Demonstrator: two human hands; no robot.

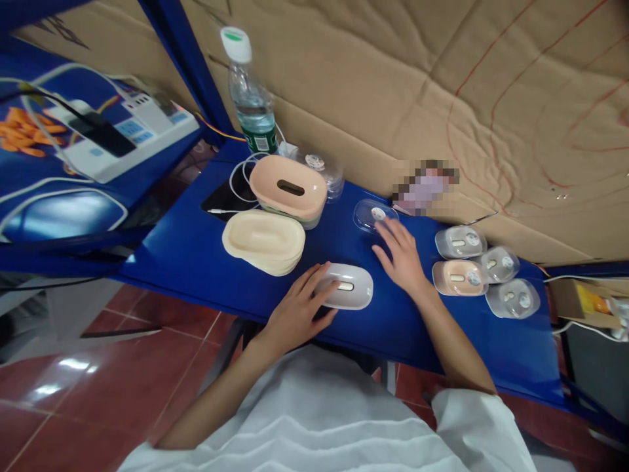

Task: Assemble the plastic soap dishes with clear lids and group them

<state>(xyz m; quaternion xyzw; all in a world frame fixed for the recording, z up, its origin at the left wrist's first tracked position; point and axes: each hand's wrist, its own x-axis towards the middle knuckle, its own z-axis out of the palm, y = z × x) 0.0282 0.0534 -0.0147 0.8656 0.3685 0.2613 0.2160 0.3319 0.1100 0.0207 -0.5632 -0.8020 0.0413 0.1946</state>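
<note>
Blue desk (393, 328), brown cardboard (354, 98) behind. Pink-topped dish stack (268, 177) and cream dishes (240, 239) beyond left hand (289, 318); covered dishes (457, 269) right of right hand (403, 255). Left loosely open, fingers on left end of pale gray slotted dish (361, 288), between hands, long axis roughly side to side, slot up. Right half-open at clear lid (366, 211); contact unclear. Likely positioning step; lifting lid would need a light rim pinch, dish steadied.
</note>
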